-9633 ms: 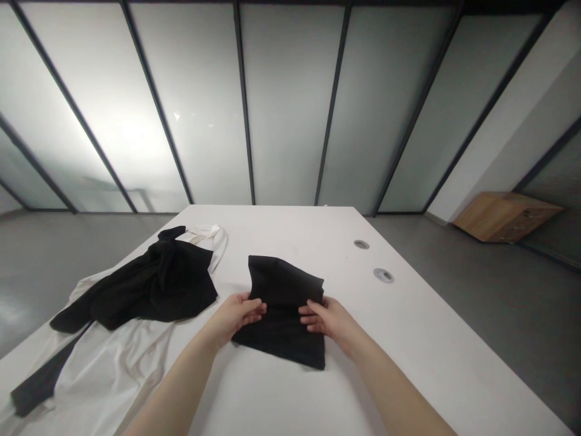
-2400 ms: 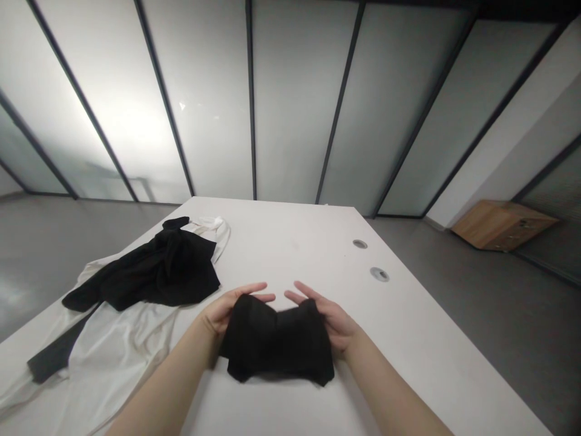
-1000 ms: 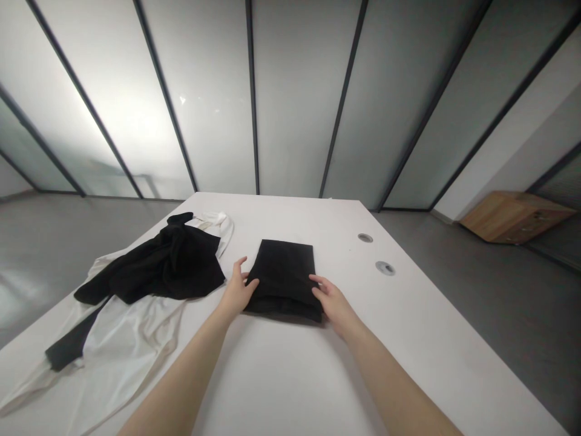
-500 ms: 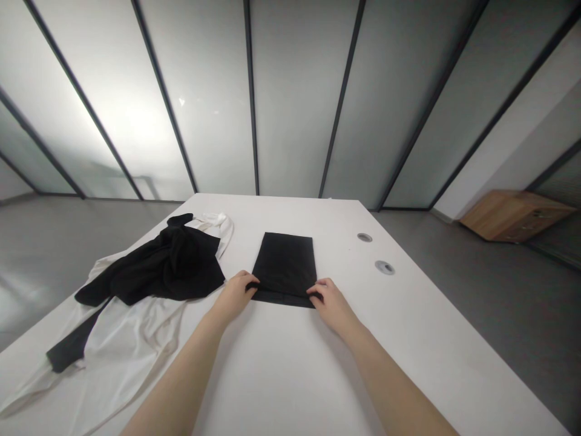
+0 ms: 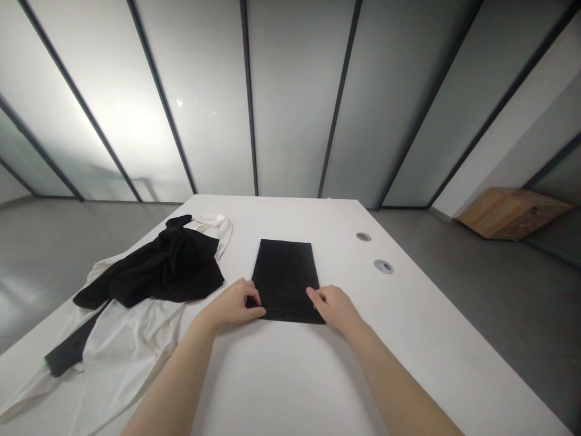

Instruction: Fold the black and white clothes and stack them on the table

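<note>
A black folded garment (image 5: 285,275) lies as a flat, neat rectangle in the middle of the white table; its exact kind cannot be told. At its near left corner is my left hand (image 5: 233,304), fingers curled at the side edge and thumb along the near edge. My right hand (image 5: 333,306) holds the right edge close to the near corner, its thumb over the top and the other fingers partly hidden. Left of my hands, a crumpled black garment (image 5: 167,263) rests over rumpled white clothing (image 5: 131,357).
The white table (image 5: 290,381) carries all the clothes. Two round grey cable grommets (image 5: 384,266) are set in its right side. Frosted glass panels (image 5: 290,97) stand beyond the far edge. A wooden cabinet (image 5: 508,212) is on the floor at right.
The folded garment has shifted slightly towards me, and its raised near edge now lies flatter. My left thumb has stretched along that edge; my right hand has moved slightly right.
</note>
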Motion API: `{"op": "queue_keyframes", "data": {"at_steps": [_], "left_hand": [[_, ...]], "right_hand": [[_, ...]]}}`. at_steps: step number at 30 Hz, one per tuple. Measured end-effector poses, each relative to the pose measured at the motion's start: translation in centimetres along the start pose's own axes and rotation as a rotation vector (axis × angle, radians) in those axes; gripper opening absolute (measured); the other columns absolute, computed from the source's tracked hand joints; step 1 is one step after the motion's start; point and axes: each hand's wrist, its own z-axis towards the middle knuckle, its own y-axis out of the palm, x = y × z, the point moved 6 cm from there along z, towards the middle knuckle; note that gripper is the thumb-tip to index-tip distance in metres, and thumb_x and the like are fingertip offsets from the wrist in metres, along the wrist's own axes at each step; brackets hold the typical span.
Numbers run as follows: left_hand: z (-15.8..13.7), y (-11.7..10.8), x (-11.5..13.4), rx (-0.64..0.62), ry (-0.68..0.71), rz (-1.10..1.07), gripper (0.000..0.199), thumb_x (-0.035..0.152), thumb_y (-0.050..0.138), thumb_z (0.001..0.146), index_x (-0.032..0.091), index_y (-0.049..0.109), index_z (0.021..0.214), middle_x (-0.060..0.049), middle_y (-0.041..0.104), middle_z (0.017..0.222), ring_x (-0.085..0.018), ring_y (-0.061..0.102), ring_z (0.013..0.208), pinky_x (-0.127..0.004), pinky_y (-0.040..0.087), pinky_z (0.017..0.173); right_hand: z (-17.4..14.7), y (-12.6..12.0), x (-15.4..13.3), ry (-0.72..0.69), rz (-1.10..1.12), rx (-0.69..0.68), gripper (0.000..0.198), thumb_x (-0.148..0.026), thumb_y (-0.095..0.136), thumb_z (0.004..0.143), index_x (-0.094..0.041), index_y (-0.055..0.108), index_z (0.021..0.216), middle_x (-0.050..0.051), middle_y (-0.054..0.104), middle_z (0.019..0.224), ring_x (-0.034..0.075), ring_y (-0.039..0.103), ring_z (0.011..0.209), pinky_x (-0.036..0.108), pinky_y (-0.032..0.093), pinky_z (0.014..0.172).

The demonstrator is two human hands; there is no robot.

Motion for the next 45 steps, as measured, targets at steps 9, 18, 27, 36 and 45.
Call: {"op": "queue_keyframes", "data": {"at_steps": [9,18,27,36,45], "left_hand": [[0.2,2.7,2.0,-0.200,-0.080,-0.139,0.019,0.031,0.081,0.074,0.023,0.080,0.091,-0.001,0.074,0.082,-0.018,0.065,0.073,-0.026,0.045,0.065],[0.8,1.2,3.9,0.134,-0.018,-0.256,0.049,0.041,0.044,0.104,0.019,0.069,0.069,-0.001,0.066,0.060,-0.014,0.059,0.057,-0.026,0.039,0.058],[1.3,1.8,1.9,0.127,-0.062,0.013,0.048,0.043,0.041,0.105,0.022,0.061,0.068,-0.001,0.062,0.063,-0.016,0.056,0.060,-0.029,0.033,0.061],[1.2,2.8,3.1,-0.042,-0.033,0.060,0.045,0.038,0.044,0.104,0.021,0.057,0.064,0.000,0.057,0.061,-0.015,0.047,0.058,-0.030,0.028,0.061],[1.1,2.7,3.2,-0.041,-0.021,0.050,0.044,0.037,0.043,0.105,0.021,0.057,0.066,0.000,0.059,0.063,-0.015,0.049,0.059,-0.030,0.029,0.061]], "right_hand": [[-1.0,2.1,-4.6,-0.301,-0.085,-0.031,0.030,-0.031,0.049,0.106,-0.023,0.076,0.116,0.009,0.073,0.120,0.024,0.064,0.109,0.039,0.049,0.099],[-3.0,3.2,-7.5,-0.337,-0.105,-0.139,0.030,-0.036,0.063,0.100,-0.029,0.072,0.128,0.006,0.066,0.143,0.031,0.049,0.142,0.049,0.036,0.119],[-1.0,3.2,-2.4,-0.162,-0.116,-0.216,0.049,-0.032,0.058,0.099,-0.038,0.061,0.148,0.003,0.040,0.169,0.037,0.028,0.158,0.060,0.022,0.127],[0.1,-4.3,11.5,0.512,-0.326,0.232,0.047,-0.030,0.046,0.102,-0.032,0.063,0.146,0.006,0.050,0.162,0.043,0.040,0.149,0.064,0.034,0.117],[-0.4,-4.6,13.0,0.604,-0.250,0.126,0.057,-0.069,0.064,0.084,-0.026,0.067,0.120,0.008,0.039,0.168,0.055,0.025,0.152,0.073,0.020,0.119]]}}
